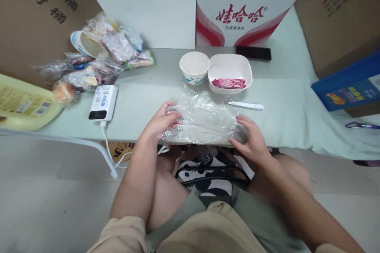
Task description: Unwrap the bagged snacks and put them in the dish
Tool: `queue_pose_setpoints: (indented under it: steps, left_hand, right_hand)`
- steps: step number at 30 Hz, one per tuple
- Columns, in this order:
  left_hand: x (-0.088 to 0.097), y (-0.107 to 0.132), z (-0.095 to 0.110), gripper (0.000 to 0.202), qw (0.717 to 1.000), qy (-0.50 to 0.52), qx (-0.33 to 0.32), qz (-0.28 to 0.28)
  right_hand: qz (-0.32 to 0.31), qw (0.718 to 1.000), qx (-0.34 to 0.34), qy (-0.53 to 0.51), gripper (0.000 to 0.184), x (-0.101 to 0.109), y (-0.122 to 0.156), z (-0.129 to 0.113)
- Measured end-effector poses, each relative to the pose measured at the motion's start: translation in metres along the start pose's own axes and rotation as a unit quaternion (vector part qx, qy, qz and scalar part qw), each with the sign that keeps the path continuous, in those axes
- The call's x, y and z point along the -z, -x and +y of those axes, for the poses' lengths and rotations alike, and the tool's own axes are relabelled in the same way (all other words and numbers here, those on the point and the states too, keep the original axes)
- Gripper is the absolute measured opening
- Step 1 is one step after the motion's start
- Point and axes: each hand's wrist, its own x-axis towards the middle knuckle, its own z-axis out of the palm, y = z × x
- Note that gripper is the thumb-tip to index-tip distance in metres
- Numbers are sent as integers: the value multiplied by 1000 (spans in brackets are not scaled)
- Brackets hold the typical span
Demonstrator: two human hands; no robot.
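A crumpled clear plastic bag (204, 118) lies at the near edge of the pale green table (142, 102). My left hand (163, 120) rests on the bag's left end, fingers curled and pinching the film. My right hand (249, 138) grips the bag's right end with bent fingers. Just behind the bag stand a white paper cup (194, 67) and a white square bowl (230, 72) holding a pink snack packet (228, 83). A white pen-like stick (245, 105) lies to the right of the bag.
A white power bank (103, 102) with a cable lies left; behind it is a pile of snack bags (97, 55). A yellow jug (23, 104) is at far left, a black phone (253, 53) at the back. Cardboard and white boxes (240, 16) line the rear, and a panda-print bag (208, 170) sits between my knees.
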Motion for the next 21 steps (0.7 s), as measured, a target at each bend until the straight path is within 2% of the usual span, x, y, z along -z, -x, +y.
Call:
queue_pose_setpoints:
  steps: [2, 3, 5, 6, 7, 8, 9, 11, 12, 14, 16, 17, 19, 21]
  left_hand:
    - [3, -1, -2, 69, 1000, -3, -12, 0]
    - [8, 0, -4, 78, 999, 2, -41, 9]
    - [20, 3, -8, 96, 986, 13, -159, 42]
    - [25, 6, -11, 100, 969, 11, -241, 60]
    - [30, 10, -13, 101, 947, -5, -315, 63]
    - [32, 13, -14, 98, 929, -33, -366, 43]
    - [32, 16, -16, 95, 921, -82, -381, -2]
    - [24, 19, -17, 89, 915, -212, -331, -91]
    - [17, 18, -17, 84, 915, -250, -300, -101]
    - [2, 12, -16, 63, 921, -273, -268, -75]
    - [-8, 3, -14, 31, 912, -277, -300, -41]
    - [-10, 0, -13, 25, 899, -284, -331, -32]
    - [-10, -4, -12, 29, 866, -312, -387, -50]
    - [-10, -2, -14, 33, 839, -356, -403, -88]
  right_hand:
    - [-12, 1000, -5, -22, 10, -1, -9, -4]
    - [-11, 999, -19, -37, 11, -1, -13, -7]
    - [11, 994, -69, -79, 17, 1, -18, -11]
    - [30, 988, -101, -110, 19, 3, -20, -13]
    - [53, 978, -134, -148, 20, 4, -21, -14]
    - [78, 965, -164, -191, 21, 5, -21, -14]
    - [102, 948, -190, -234, 23, 5, -21, -14]
    - [131, 916, -229, -302, 26, 7, -20, -11]
    - [136, 905, -241, -323, 27, 8, -20, -8]
    - [133, 894, -261, -339, 29, 11, -19, -2]
    - [136, 890, -282, -333, 31, 15, -19, 7]
    - [144, 887, -294, -326, 31, 17, -20, 11]
    - [162, 878, -319, -318, 33, 20, -21, 20]
    - [174, 866, -339, -323, 34, 21, -24, 27]
